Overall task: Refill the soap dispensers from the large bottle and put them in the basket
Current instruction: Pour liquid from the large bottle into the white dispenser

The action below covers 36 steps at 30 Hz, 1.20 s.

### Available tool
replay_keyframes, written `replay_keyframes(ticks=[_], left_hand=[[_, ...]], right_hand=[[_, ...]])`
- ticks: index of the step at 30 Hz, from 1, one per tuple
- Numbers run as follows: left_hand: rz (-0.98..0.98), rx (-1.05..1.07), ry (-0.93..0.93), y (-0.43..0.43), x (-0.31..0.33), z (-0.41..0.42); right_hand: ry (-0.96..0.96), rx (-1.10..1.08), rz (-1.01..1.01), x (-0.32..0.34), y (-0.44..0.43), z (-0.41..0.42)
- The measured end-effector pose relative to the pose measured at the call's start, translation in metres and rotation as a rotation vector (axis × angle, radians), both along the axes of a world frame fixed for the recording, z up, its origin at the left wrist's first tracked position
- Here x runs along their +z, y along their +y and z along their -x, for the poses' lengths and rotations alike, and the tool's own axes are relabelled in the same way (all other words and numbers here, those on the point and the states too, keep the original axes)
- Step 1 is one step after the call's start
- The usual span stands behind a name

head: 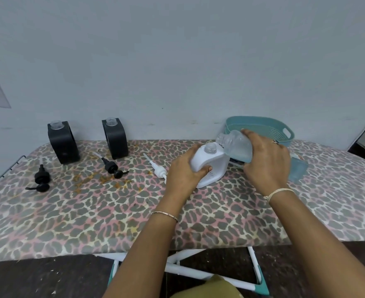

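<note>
My left hand (184, 173) grips a white soap dispenser (211, 166) with its clear neck uncapped, standing on the board. My right hand (267, 160) holds the large clear bottle (236, 146) of pale blue liquid, tilted so its open mouth points left, just above and to the right of the dispenser's neck. No liquid stream shows. The white pump (159, 169) lies left of my left hand. Two black dispensers (63, 145) (115, 140) stand uncapped at the back left, their black pumps (41, 178) (112, 167) lying in front. The teal basket (261, 129) stands behind my right hand.
Everything rests on an ironing board with a leopard-print cover (91, 211), stained orange near the middle. A wire rack (3, 173) juts from its left end. A grey wall runs close behind. White board legs (188, 269) show below the front edge.
</note>
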<state>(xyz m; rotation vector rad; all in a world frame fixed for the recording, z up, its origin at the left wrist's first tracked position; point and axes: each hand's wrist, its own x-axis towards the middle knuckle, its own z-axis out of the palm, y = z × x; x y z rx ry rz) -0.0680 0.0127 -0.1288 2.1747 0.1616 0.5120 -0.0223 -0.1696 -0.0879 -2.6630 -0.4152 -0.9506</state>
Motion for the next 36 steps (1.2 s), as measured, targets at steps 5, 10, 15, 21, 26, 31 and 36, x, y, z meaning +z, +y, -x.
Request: replay_keyframes(ticks=[5, 10, 15, 21, 26, 31, 36], left_hand=[[-0.012, 0.002, 0.001, 0.0, 0.0, 0.001], [-0.015, -0.001, 0.002, -0.001, 0.002, 0.001], [-0.003, -0.002, 0.006, -0.001, 0.002, 0.002], [0.001, -0.002, 0.014, -0.001, 0.002, 0.002], [-0.005, 0.003, 0.019, -0.001, 0.002, 0.001], [-0.006, 0.0, 0.017, -0.001, 0.002, 0.002], [0.001, -0.002, 0.009, -0.002, 0.002, 0.002]], right_hand=[[0.017, 0.002, 0.044, 0.003, 0.0, -0.001], [0.012, 0.0, 0.068, 0.005, 0.0, 0.0], [0.014, -0.002, 0.101, 0.008, 0.001, -0.001], [0.017, 0.0, 0.114, 0.012, 0.001, 0.001], [0.026, 0.0, 0.13, 0.015, 0.002, 0.002], [0.015, -0.01, 0.142, 0.016, 0.003, 0.002], [0.01, -0.017, 0.149, 0.018, 0.004, 0.004]])
